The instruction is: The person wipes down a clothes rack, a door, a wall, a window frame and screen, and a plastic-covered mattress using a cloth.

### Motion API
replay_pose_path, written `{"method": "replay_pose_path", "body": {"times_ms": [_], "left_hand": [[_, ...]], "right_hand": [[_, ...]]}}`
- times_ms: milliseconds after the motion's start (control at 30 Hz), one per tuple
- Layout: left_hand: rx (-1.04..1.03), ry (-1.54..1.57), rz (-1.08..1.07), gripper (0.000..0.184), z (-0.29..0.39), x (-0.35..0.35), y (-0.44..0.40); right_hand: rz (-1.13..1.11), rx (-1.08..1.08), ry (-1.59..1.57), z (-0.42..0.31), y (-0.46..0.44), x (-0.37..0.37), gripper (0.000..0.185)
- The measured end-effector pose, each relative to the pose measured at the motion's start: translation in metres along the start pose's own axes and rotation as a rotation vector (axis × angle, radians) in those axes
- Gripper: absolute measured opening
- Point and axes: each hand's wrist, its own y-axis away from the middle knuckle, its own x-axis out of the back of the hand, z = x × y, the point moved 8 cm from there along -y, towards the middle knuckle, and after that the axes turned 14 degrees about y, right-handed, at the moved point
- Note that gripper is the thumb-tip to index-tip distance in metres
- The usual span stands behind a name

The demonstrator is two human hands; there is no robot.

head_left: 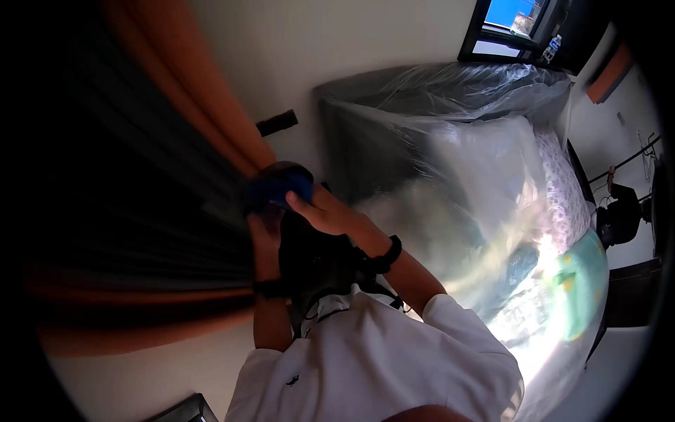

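A dark blue, rounded, soft-looking thing (285,186) is held in front of me, close to the curtain; its kind is hard to make out in the dim light. My right hand (322,209) grips its right side, with the thumb laid over the near face and the fingers partly behind. From below and the left, my left hand (264,235) closes on it, though shadow hides most of those fingers. Beside the hands hangs a dark grey curtain (162,190) with orange borders (211,91). Both wrists wear black bands.
At the right, a bed headboard (394,98) and bedding lie under clear plastic sheeting (485,148), with a floral pillow (562,183). A plastic bottle (553,48) stands by the window (503,28). Dark items (619,214) hang at the far right. A black bracket (277,123) projects near the curtain.
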Motion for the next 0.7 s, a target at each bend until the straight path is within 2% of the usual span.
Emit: {"method": "replay_pose_path", "body": {"times_ms": [33, 100, 167, 200, 233, 267, 333, 367, 400, 433, 500, 533, 567, 600, 633, 667, 700], "left_hand": [[0.038, 0.04, -0.063, 0.037, 0.002, -0.026, -0.009], [0.097, 0.071, -0.113, 0.038, -0.003, -0.047, -0.031], [0.073, 0.037, -0.057, 0.049, -0.011, -0.055, -0.072], [0.094, 0.04, -0.068, 0.049, -0.019, -0.063, -0.095], [0.032, -0.04, -0.188, 0.05, -0.024, -0.073, -0.115], [-0.025, -0.118, -0.302, 0.05, -0.031, -0.081, -0.131], [-0.182, -0.32, -0.402, 0.051, -0.055, -0.068, -0.195], [-0.21, -0.478, -0.363, 0.055, -0.059, -0.102, -0.196], [-0.239, -0.635, -0.326, 0.06, -0.06, -0.139, -0.191], [-0.219, -0.618, -0.334, 0.06, -0.07, -0.149, -0.2], [-0.298, -0.681, -0.921, 0.064, -0.092, -0.199, -0.185], [-0.291, -0.664, -0.916, 0.064, -0.094, -0.208, -0.191], [-0.403, -1.131, -0.903, 0.063, -0.104, -0.214, -0.198], [-0.504, -1.604, -0.856, 0.062, -0.114, -0.213, -0.209], [-0.492, -1.598, -0.852, 0.062, -0.118, -0.216, -0.211], [-0.556, -1.638, -0.901, 0.054, -0.12, -0.225, -0.208], [-0.627, -1.672, -0.952, 0.047, -0.125, -0.233, -0.208]], "right_hand": [[0.205, 0.161, -0.041, -0.003, -0.008, 0.02, 0.057], [0.17, 0.097, -0.134, 0.022, -0.017, 0.025, 0.051], [0.146, 0.046, -0.207, 0.044, -0.022, 0.031, 0.046], [0.163, -0.048, -0.255, 0.06, -0.02, 0.034, 0.038], [0.181, -0.152, -0.308, 0.072, -0.014, 0.036, 0.031], [0.203, -0.176, -0.302, 0.079, -0.008, 0.041, 0.031], [0.232, -0.366, -0.23, 0.097, -0.002, 0.061, 0.03], [0.255, -0.39, -0.218, 0.099, -0.003, 0.074, 0.03], [0.219, -0.544, -0.107, 0.109, -0.002, 0.083, 0.031], [0.176, -0.692, 0.008, 0.116, -0.001, 0.094, 0.032], [0.223, -0.725, 0.1, 0.117, -0.007, 0.115, 0.032], [0.258, -0.734, 0.178, 0.118, -0.01, 0.126, 0.033], [0.253, -0.747, 0.187, 0.119, -0.011, 0.132, 0.033], [0.437, -0.676, 0.049, 0.116, -0.013, 0.15, 0.033], [0.619, -0.596, -0.091, 0.112, -0.014, 0.164, 0.035], [0.619, -0.604, -0.089, 0.111, -0.019, 0.168, 0.035], [0.836, -0.596, -0.051, 0.106, -0.016, 0.188, 0.034]]}}
